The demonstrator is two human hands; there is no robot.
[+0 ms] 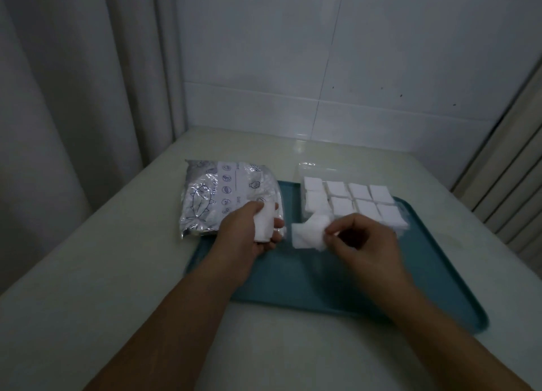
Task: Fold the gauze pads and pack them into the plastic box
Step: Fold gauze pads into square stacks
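I have my left hand point(252, 229) curled round a small wad of gauze pads point(262, 224) over the teal tray point(308, 276), just beside the printed plastic bag point(223, 197). My right hand point(362, 238) pinches the near edge of one loose gauze pad point(308, 233), which droops limply. It looks feather-light, soft and easily creased, so I'd pinch corners rather than the middle. The clear plastic box point(355, 204) behind already holds rows of folded squares.

The near half of the teal plastic tray point(293, 285) lies bare; the silver foil pouch point(217, 197) blocks far left, the clear plastic box of white folded gauze pads point(363, 202) far right.
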